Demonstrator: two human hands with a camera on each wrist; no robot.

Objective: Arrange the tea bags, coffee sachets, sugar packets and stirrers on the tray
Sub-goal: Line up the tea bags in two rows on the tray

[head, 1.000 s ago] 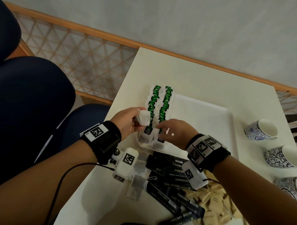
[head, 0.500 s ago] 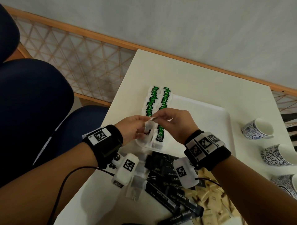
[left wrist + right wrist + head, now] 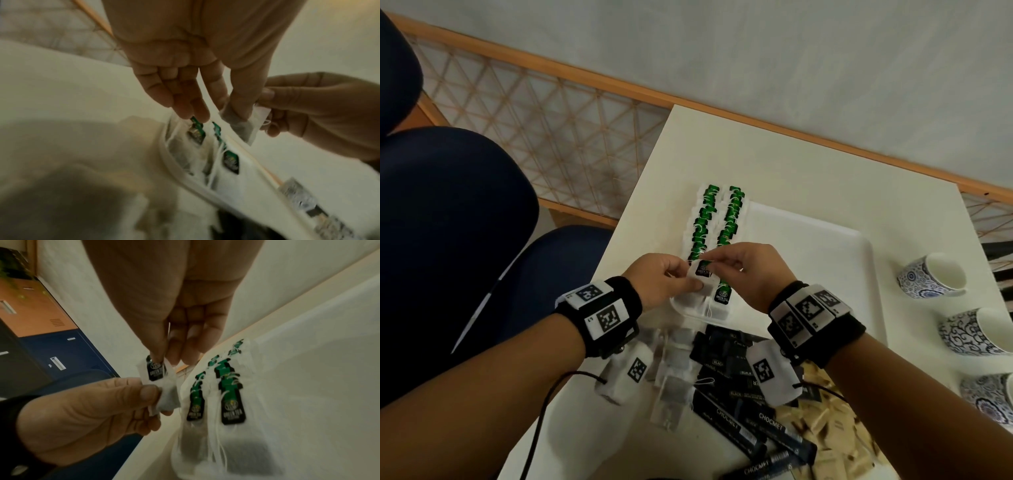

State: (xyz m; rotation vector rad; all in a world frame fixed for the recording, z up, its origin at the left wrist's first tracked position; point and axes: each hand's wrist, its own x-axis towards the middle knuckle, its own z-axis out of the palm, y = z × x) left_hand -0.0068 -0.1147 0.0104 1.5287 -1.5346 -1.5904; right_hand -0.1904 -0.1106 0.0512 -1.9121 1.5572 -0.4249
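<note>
Both hands hold one white tea bag [image 3: 698, 278] just above the near left corner of the white tray [image 3: 825, 260]. My left hand [image 3: 693, 284] pinches the pouch [image 3: 168, 400] between thumb and fingers. My right hand [image 3: 711, 261] pinches its green tag [image 3: 154, 369] at the top. Two rows of tea bags [image 3: 717, 222] with green tags lie overlapped along the tray's left side, directly beneath the held tea bag [image 3: 241, 125]. The left hand [image 3: 234, 112] and right hand [image 3: 164, 361] show the same grips close up.
Loose tea bags [image 3: 671, 380], black coffee sachets [image 3: 736, 373] and tan sugar packets [image 3: 825, 431] are piled on the table [image 3: 774, 161] near me, under my wrists. Three patterned cups [image 3: 931, 274] stand at the right edge. A blue chair [image 3: 455, 212] is on the left.
My right hand lifted off the near end of the rows and took the tag of the tea bag in my left hand. Both hands now hold it a little nearer the tray corner.
</note>
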